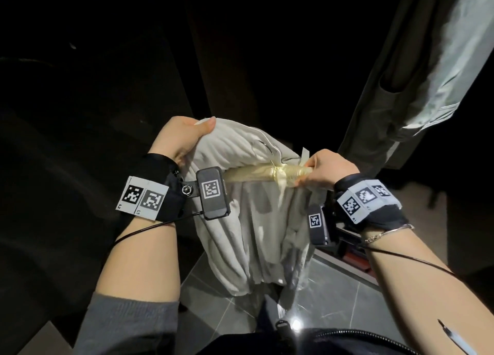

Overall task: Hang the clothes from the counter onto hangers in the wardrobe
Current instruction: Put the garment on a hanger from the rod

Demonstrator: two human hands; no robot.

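Note:
A pale cream garment (256,229) hangs in folds between my hands at the centre of the view. A padded cream satin hanger (267,173) with a ribbon bow and a thin metal hook lies across its top, partly inside the cloth. My left hand (184,138) grips a bunched upper edge of the garment, thumb on top. My right hand (324,171) pinches the right end of the hanger together with the cloth. Both wrists wear black straps with printed marker tags.
A dark garment with a pale green lining (417,87) hangs at the upper right inside the wardrobe. The wardrobe interior (240,47) ahead is very dark. Grey floor tiles (342,301) show below, and a dark counter edge (53,194) runs along the left.

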